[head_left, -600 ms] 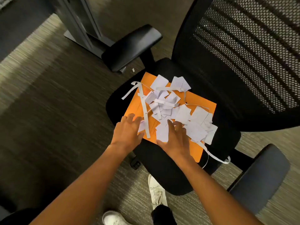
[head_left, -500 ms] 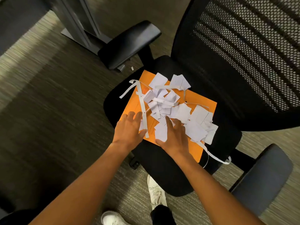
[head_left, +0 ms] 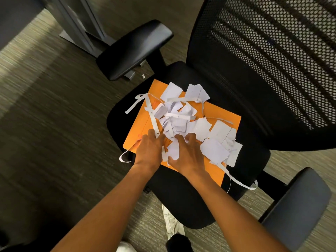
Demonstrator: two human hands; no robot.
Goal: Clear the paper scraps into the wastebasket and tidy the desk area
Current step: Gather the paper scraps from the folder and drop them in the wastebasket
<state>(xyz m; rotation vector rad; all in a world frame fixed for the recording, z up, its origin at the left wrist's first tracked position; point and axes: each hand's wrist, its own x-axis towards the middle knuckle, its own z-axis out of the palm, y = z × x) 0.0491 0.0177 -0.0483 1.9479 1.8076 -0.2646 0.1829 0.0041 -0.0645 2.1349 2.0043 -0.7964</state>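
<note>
Your left hand [head_left: 150,149] and right hand [head_left: 187,153], fingers curled, rake paper scraps [head_left: 181,122] together at the orange folder's [head_left: 229,120] near edge, presumably for one scoop.

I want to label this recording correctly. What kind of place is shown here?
Most likely an office. A black mesh-back swivel chair with padded armrests stands on short-pile commercial carpet, and a grey metal desk leg shows at the upper left.

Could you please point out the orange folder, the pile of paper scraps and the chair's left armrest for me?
orange folder [head_left: 228,118]: head view, bare far right corner.
paper scraps [head_left: 214,150]: head view, large white piece at the pile's right.
left armrest [head_left: 134,49]: head view, middle of the black pad.
</note>
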